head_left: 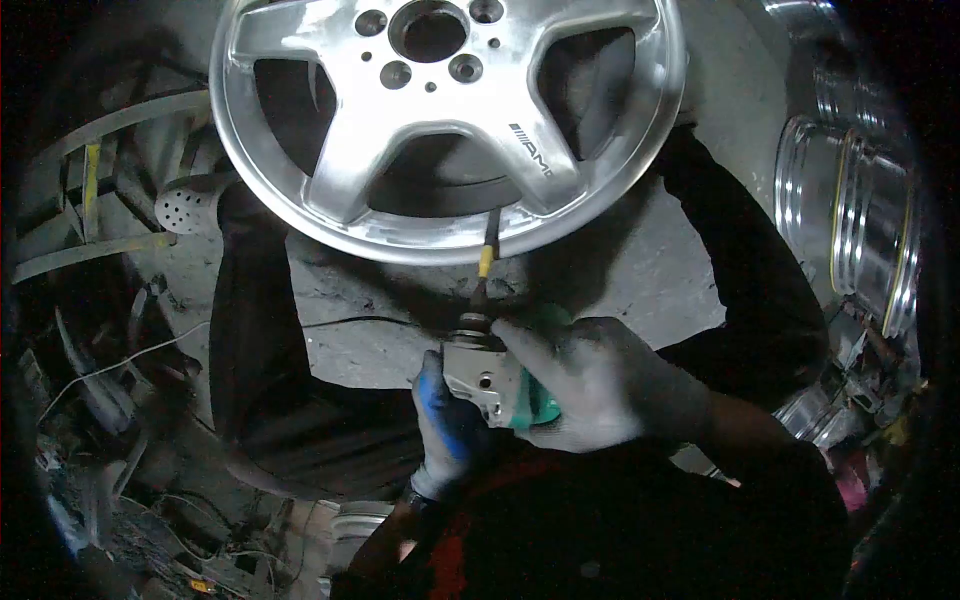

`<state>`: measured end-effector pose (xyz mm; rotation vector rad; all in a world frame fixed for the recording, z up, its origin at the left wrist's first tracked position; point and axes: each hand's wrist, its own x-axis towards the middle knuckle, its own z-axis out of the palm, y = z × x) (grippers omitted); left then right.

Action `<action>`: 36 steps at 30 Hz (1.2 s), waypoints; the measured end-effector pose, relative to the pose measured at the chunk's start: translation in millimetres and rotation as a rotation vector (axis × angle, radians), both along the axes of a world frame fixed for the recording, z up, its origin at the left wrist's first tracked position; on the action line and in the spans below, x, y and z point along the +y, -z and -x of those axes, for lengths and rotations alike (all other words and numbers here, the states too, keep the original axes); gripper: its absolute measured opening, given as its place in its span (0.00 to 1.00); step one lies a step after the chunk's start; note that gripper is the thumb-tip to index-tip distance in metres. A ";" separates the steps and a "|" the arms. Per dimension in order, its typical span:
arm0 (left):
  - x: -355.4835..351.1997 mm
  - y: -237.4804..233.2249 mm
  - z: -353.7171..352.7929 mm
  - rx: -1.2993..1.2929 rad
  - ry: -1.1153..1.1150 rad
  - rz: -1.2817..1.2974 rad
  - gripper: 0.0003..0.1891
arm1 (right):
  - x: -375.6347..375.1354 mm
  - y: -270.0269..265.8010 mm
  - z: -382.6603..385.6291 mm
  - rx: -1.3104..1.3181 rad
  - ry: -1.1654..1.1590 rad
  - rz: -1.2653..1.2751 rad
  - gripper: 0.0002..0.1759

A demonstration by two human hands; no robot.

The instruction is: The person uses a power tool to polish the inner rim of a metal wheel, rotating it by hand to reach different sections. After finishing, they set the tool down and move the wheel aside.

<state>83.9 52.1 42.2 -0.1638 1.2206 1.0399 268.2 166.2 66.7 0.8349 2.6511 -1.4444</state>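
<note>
A silvery five-spoke alloy wheel point(345, 150) with "AMG"-like lettering on one spoke fills the top middle of the head view. Below it, both gloved hands are closed around a grinder point(478, 375) with a metal head and a green body. My left hand point(440, 425), in a grey glove with a blue patch, grips the left side of the metal head. My right hand point(600, 385), in a grey glove, wraps the green body, its forefinger stretched along the head. The grinder's thin shaft, with a yellow band, points up; its dark tip overlaps the wheel's lower rim.
My dark-trousered legs point(262, 340) bend on either side of the wheel. More shiny wheel rims point(845, 210) stand at the right. A metal frame point(100, 130) and a thin cable point(130, 355) are on the left. Clutter lies on the grey floor point(350, 350) at both sides.
</note>
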 end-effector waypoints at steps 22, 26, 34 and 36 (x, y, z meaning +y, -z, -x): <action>17.0 -6.7 1.5 0.221 0.023 0.029 0.30 | 24.2 -7.8 3.2 0.062 0.041 0.173 0.56; 10.6 -2.5 14.1 0.162 0.029 0.022 0.30 | 20.0 1.7 11.3 0.019 -0.021 0.156 0.55; 14.5 -11.3 60.5 0.044 -0.215 -0.023 0.30 | 18.0 19.5 72.3 0.235 0.135 0.163 0.47; 16.7 -9.6 48.5 0.231 -0.194 0.084 0.30 | 17.5 20.4 61.8 0.176 0.106 0.278 0.50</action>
